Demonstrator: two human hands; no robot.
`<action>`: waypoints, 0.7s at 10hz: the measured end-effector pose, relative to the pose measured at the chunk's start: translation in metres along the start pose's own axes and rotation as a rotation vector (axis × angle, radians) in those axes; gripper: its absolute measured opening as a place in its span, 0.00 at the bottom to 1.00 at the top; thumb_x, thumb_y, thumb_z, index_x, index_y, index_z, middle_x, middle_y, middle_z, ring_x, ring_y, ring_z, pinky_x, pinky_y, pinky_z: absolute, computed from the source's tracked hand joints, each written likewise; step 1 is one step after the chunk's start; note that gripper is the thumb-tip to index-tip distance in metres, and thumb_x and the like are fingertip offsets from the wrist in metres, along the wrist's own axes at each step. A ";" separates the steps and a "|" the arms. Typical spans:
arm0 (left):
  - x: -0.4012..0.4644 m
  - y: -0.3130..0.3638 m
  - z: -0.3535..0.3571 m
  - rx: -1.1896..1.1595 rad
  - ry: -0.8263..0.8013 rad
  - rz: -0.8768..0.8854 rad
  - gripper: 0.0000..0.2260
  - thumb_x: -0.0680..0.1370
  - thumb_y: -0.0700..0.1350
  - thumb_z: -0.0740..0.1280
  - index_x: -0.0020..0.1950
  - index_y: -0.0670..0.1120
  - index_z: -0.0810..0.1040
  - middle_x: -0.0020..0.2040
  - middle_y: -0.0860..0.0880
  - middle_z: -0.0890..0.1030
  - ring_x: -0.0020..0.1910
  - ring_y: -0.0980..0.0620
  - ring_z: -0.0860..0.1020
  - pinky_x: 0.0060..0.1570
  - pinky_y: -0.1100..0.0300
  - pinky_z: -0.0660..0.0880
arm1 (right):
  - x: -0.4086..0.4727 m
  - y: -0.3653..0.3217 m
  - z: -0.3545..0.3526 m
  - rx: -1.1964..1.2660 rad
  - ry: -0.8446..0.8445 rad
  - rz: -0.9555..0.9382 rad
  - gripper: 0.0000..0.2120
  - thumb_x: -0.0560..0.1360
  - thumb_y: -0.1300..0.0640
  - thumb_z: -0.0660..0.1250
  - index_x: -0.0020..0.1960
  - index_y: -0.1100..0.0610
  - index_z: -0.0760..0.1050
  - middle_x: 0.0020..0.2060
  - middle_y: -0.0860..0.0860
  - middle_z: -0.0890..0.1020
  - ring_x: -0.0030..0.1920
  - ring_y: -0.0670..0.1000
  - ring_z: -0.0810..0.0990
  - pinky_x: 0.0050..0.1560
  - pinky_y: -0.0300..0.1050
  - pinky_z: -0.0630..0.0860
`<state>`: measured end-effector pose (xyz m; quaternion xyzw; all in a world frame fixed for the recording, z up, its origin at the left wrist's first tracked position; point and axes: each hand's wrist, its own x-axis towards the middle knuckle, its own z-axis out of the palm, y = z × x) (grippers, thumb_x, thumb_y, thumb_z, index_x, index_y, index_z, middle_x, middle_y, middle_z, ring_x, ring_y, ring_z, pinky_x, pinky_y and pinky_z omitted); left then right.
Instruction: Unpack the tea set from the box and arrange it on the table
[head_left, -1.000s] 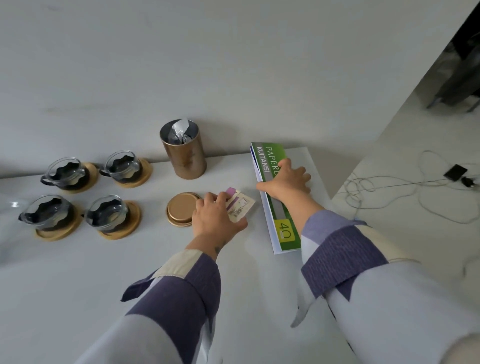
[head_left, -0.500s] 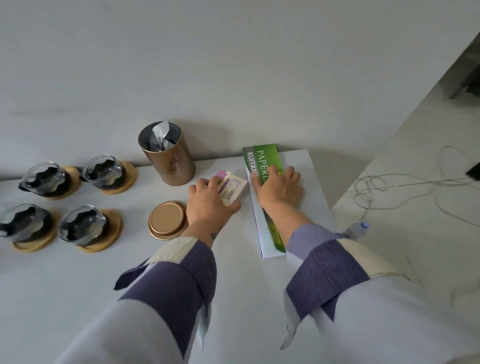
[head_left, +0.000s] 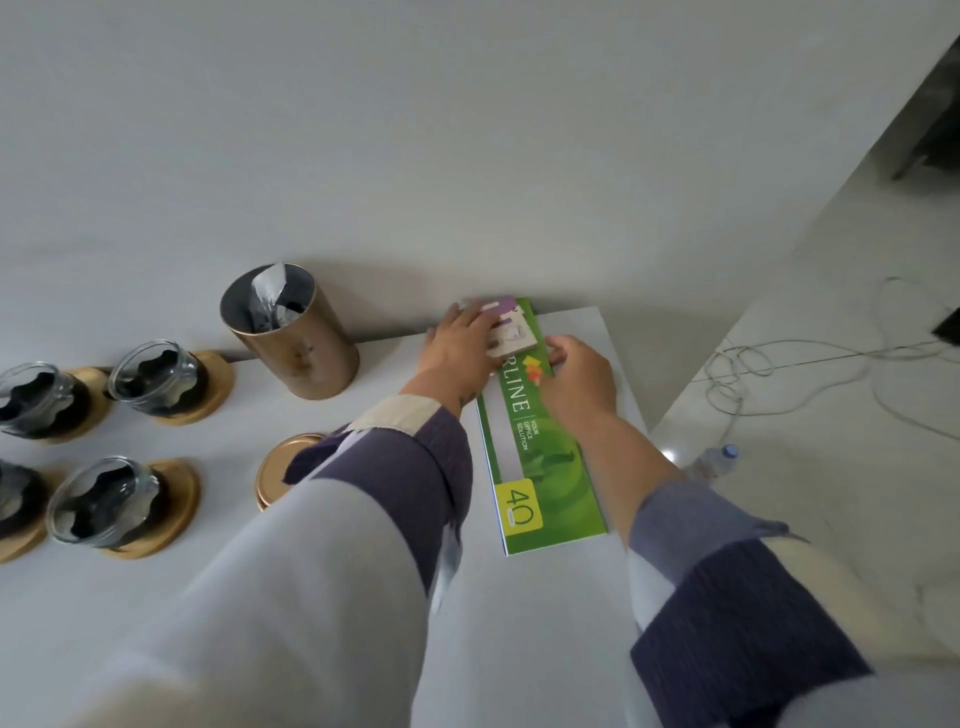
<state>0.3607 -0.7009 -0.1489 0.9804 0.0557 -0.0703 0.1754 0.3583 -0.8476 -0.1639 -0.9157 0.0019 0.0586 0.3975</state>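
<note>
Green and glossy, a paper packet (head_left: 540, 457) lies flat on the white table (head_left: 311, 597), its near end toward the person. Left of the packet's near half sits a gold lid (head_left: 275, 475), partly under a sleeve. Farther left of the packet, four glass cups, among them one at the near row (head_left: 98, 501) and one behind it (head_left: 158, 376), stand on wooden saucers, apparently already arranged. Beyond the lid, the open bronze canister (head_left: 293, 332) holds a foil pouch. At the packet's far end, the left hand (head_left: 460, 343) presses a small card packet (head_left: 506, 332) with flat fingers onto the cover, while the right hand (head_left: 582, 379) rests there, fingers loosely curled; whether it grips anything cannot be told. No box is visible; unpacking looks nearly finished.
</note>
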 end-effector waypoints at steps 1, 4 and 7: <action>0.005 0.001 -0.001 0.087 0.020 -0.040 0.28 0.76 0.47 0.67 0.74 0.57 0.61 0.75 0.53 0.58 0.73 0.47 0.57 0.69 0.47 0.59 | 0.002 0.003 0.000 -0.015 -0.008 -0.003 0.13 0.74 0.60 0.69 0.58 0.55 0.79 0.55 0.53 0.81 0.55 0.55 0.79 0.53 0.45 0.75; -0.018 0.007 -0.011 0.061 0.000 -0.065 0.34 0.79 0.48 0.65 0.78 0.51 0.47 0.79 0.52 0.47 0.77 0.50 0.45 0.74 0.40 0.45 | 0.004 -0.004 -0.004 -0.121 -0.123 -0.032 0.16 0.75 0.62 0.67 0.63 0.54 0.77 0.61 0.56 0.75 0.58 0.57 0.77 0.58 0.45 0.74; -0.116 -0.015 -0.049 0.019 0.125 -0.039 0.25 0.80 0.48 0.60 0.76 0.48 0.57 0.77 0.49 0.57 0.76 0.48 0.54 0.74 0.47 0.53 | -0.069 -0.040 -0.028 -0.200 -0.262 0.001 0.23 0.75 0.66 0.60 0.68 0.52 0.72 0.65 0.54 0.75 0.61 0.57 0.76 0.58 0.46 0.74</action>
